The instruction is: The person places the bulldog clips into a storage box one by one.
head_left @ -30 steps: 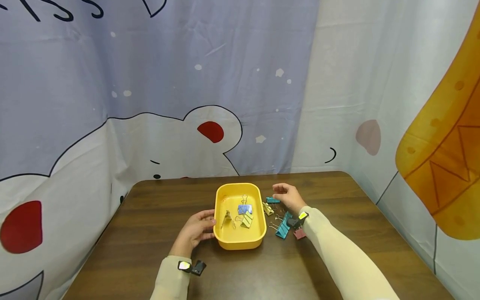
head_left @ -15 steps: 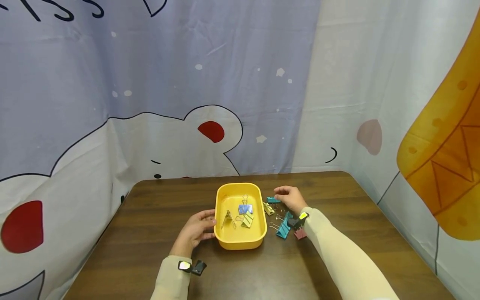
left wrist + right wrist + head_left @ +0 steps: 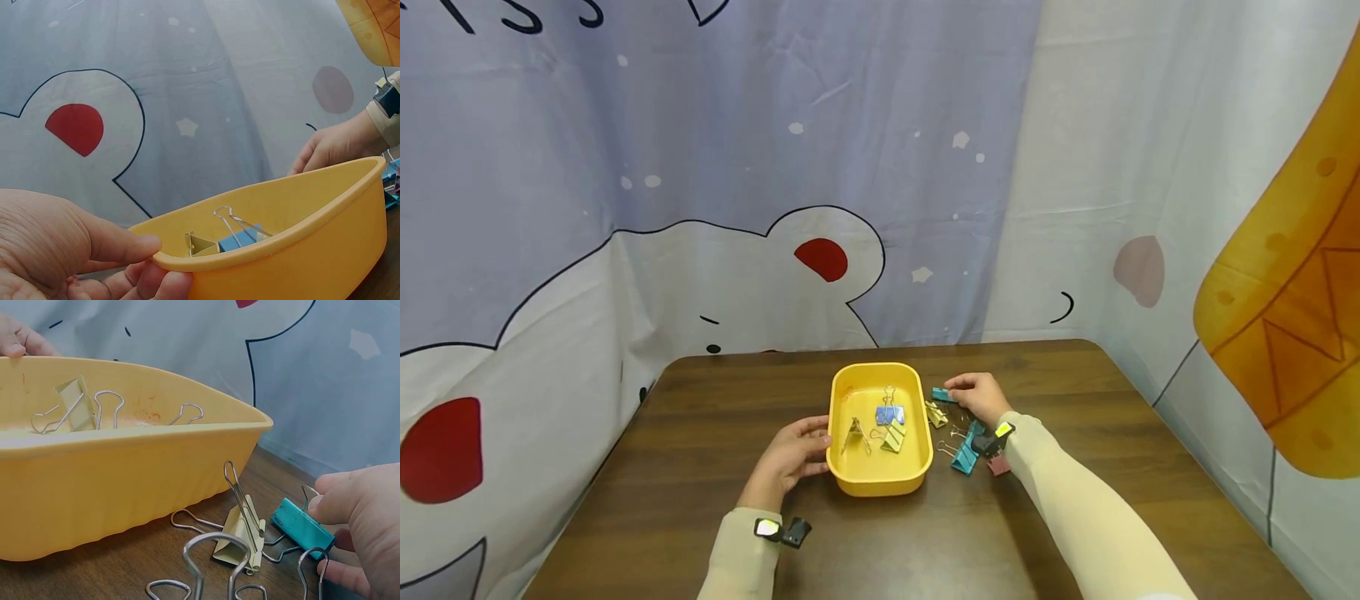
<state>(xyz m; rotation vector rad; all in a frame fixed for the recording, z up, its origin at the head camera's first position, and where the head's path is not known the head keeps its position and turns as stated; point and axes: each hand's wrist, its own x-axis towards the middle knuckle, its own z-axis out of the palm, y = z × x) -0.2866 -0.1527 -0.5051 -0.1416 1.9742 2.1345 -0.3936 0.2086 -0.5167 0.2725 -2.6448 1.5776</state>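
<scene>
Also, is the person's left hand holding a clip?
No, the left hand grips the yellow tub by its rim, and no clip shows between its thumb and fingers.

Brown table (image 3: 895, 542), pale printed curtain (image 3: 865, 158) behind it, orange shape (image 3: 1288, 308) at right

The tray (image 3: 125, 481) my left hand (image 3: 788, 456) pinches looks like smooth plastic with a soft sheen, its inside smudged; the teal clip (image 3: 303, 526) in my right hand (image 3: 981, 398) seems painted metal, slightly glossy and speckled, while the wire handles (image 3: 215, 536) are bare shiny metal. The tabletop (image 3: 925, 542) is smooth, satin wood grain, the curtain (image 3: 865, 175) matt, creased cloth, my sleeves (image 3: 1082, 500) matt fabric
</scene>
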